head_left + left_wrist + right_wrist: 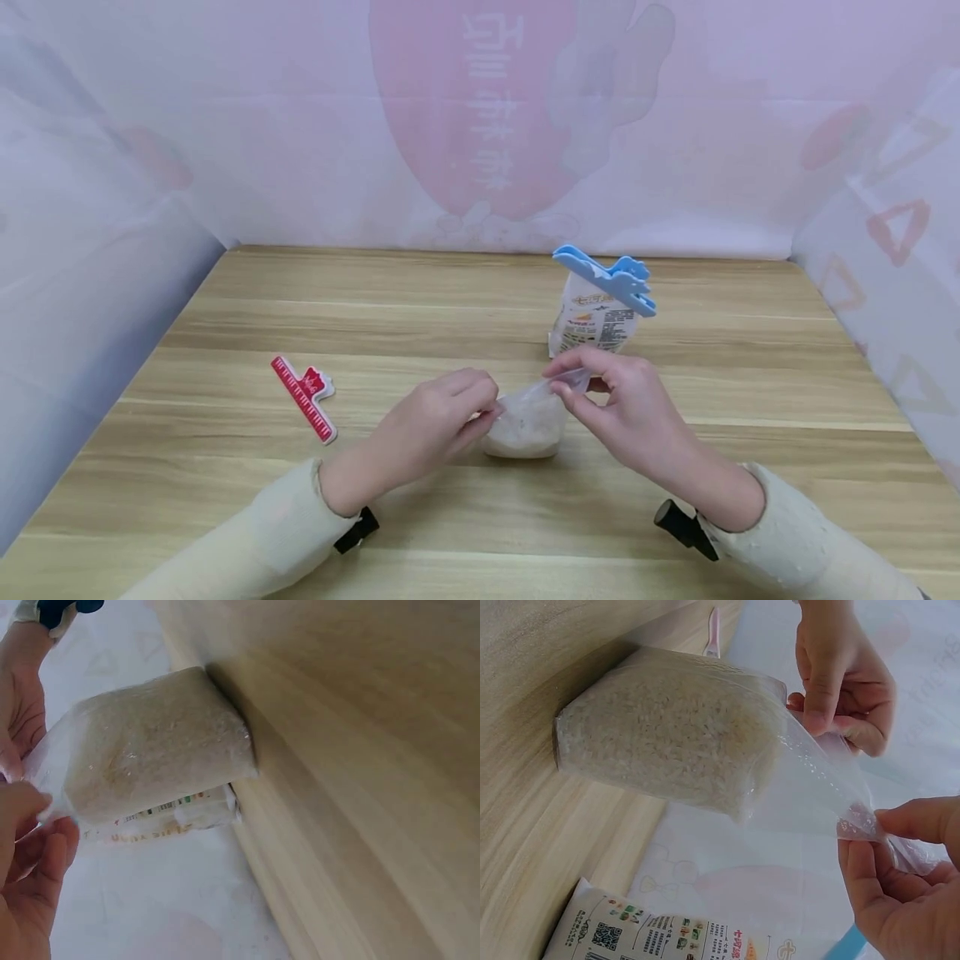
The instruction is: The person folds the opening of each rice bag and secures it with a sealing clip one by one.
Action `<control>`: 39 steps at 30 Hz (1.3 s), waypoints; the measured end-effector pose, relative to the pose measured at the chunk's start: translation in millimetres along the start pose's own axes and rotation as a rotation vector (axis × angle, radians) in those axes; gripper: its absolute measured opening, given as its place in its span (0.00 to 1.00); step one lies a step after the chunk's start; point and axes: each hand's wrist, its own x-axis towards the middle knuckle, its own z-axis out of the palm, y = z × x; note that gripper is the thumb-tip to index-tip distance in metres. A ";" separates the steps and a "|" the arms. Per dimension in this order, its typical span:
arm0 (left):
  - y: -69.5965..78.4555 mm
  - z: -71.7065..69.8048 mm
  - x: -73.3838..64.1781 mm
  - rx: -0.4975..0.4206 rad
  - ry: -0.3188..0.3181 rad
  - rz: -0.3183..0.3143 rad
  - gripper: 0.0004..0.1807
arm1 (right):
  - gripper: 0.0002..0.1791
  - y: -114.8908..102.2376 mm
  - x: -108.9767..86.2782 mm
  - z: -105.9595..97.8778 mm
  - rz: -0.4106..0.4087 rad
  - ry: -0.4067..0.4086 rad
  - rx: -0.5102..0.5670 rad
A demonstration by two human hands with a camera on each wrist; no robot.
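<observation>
A clear plastic bag of white rice [667,735] stands upright on the wooden table, its loose top raised between both hands. My left hand [438,421] pinches one side of the bag's mouth between thumb and fingers. On the opposite side, my right hand [626,400] pinches the other corner of the thin plastic. In the right wrist view the film stretches between the two hands above the rice. Behind the rice bag stands a printed white package [592,321], its top folded under a blue bag clip [607,279].
A red and white bag clip [306,398] lies on the table [420,317] to the left of the hands. White printed cloth [300,125] hangs behind the table and along both sides. Each wrist carries a black camera strap.
</observation>
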 end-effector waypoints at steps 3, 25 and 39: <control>0.4 -1.1 6.1 -0.100 -0.019 -0.083 0.08 | 0.09 1.5 -0.1 0.4 0.000 0.006 -0.003; 5.8 8.4 36.4 -0.332 -0.005 -0.350 0.04 | 0.09 6.5 -3.9 0.7 -0.046 0.002 0.146; 5.0 13.2 33.4 -0.285 0.085 -0.244 0.03 | 0.09 -2.8 -1.1 -14.6 -0.057 -0.049 0.111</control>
